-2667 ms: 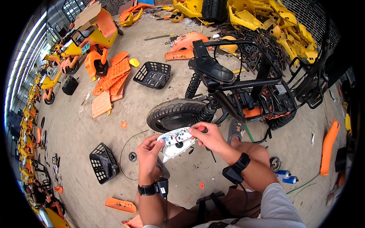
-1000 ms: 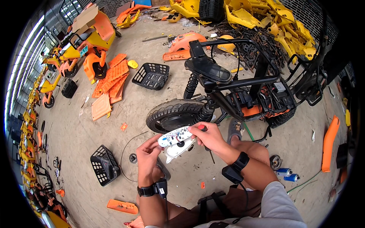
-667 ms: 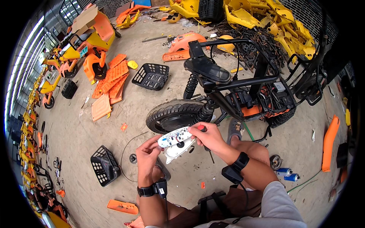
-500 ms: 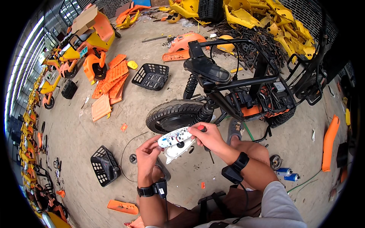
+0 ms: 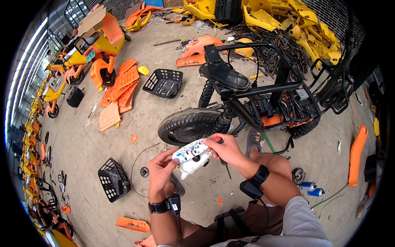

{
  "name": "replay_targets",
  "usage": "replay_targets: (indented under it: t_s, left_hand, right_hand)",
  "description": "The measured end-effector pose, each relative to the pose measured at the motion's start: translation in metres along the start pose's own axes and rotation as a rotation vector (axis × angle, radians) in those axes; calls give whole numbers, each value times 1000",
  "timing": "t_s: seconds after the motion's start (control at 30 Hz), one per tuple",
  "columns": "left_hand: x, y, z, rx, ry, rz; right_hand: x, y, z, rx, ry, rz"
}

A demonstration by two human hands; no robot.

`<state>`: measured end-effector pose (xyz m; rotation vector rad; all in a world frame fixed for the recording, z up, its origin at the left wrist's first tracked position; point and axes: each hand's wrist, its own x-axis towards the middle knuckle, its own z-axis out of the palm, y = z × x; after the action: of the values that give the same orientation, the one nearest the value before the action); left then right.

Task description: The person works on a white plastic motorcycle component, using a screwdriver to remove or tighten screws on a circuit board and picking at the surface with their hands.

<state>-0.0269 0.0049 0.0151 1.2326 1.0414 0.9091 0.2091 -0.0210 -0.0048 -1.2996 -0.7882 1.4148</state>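
A long white circuit board [image 5: 189, 150] with small parts and wires is held up between my two hands. My left hand [image 5: 163, 164] pinches its left end between thumb and fingers. My right hand [image 5: 225, 149] grips its right end and also holds a screwdriver [image 5: 218, 140] with a red handle, whose thin dark shaft points down past the palm. Just under the board is a white plastic housing [image 5: 187, 169] with a dark round part in it. Fingers partly cover the housing, so I cannot tell which hand bears it.
Ahead stands a stripped black scooter frame [image 5: 247, 88] with its rear wheel [image 5: 189, 126] close beyond my hands. Black baskets [image 5: 163, 83] lie on the floor, one with a dark item inside. Orange panels [image 5: 119, 88], blue spray cans [image 5: 314, 192] and a gear [image 5: 144, 171] lie about.
My left hand and the board's left end have moved slightly right, and the white housing has shifted a little with them. My right hand stays nearly where it was.
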Motion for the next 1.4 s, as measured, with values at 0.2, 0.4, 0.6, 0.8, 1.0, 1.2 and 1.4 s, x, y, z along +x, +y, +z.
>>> replay_targets:
  t_s: [0.2,0.4,0.6,0.8,1.0,1.2,1.4]
  left_hand:
    - [1,-8,-7,-52,-49,4]
    - [0,-7,-5,-45,-51,17]
    - [0,-3,-2,-43,-37,16]
    - [0,-1,-1,-30,-25,25]
    - [-1,-1,-1,-19,-22,16]
    - [0,-3,-4,-18,-45,12]
    - [2,-4,-3,-33,-55,4]
  right_hand:
    - [0,-1,0,9,20,9]
    - [-1,-3,0,31,11,14]
    - [-2,-5,-1,25,5,24]
    - [-2,-3,0,30,-6,26]
    - [-1,0,-1,60,-9,35]
    - [-1,1,-2,78,-4,49]
    - [-1,-2,-2,68,21,54]
